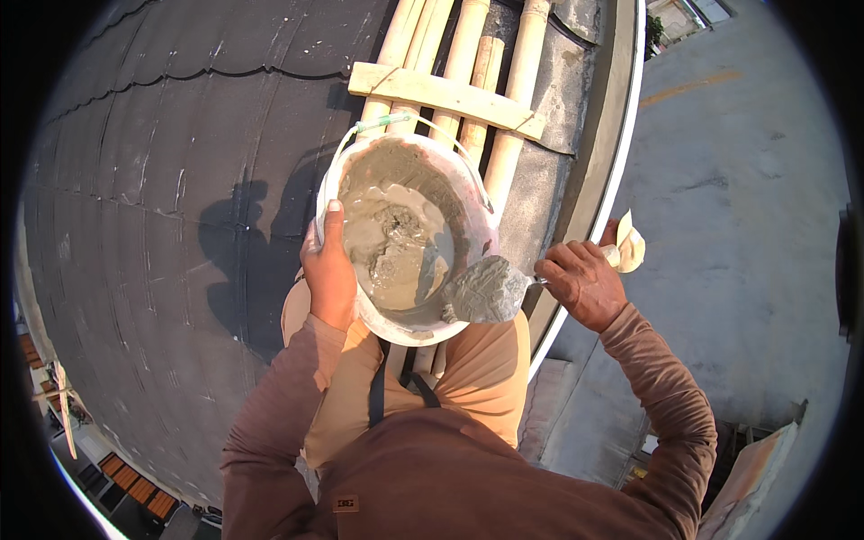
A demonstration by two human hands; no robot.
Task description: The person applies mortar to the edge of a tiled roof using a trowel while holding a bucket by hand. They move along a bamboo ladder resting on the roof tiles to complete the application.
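A white bucket of wet grey mortar stands between my knees, its wire handle with a green grip lying toward the far side. My left hand holds the bucket's left rim, thumb over the edge. In my right hand is a trowel, its blade coated with mortar and held over the bucket's right rim. The fingers are wrapped round the trowel's handle. Something pale and crumpled shows at the handle's outer end; I cannot make out what it is.
Bamboo poles with a wooden crosspiece run up the roof ahead of me. Dark roof tiles slope away on the left. A white-edged gutter border runs along the right, with a grey surface beyond it.
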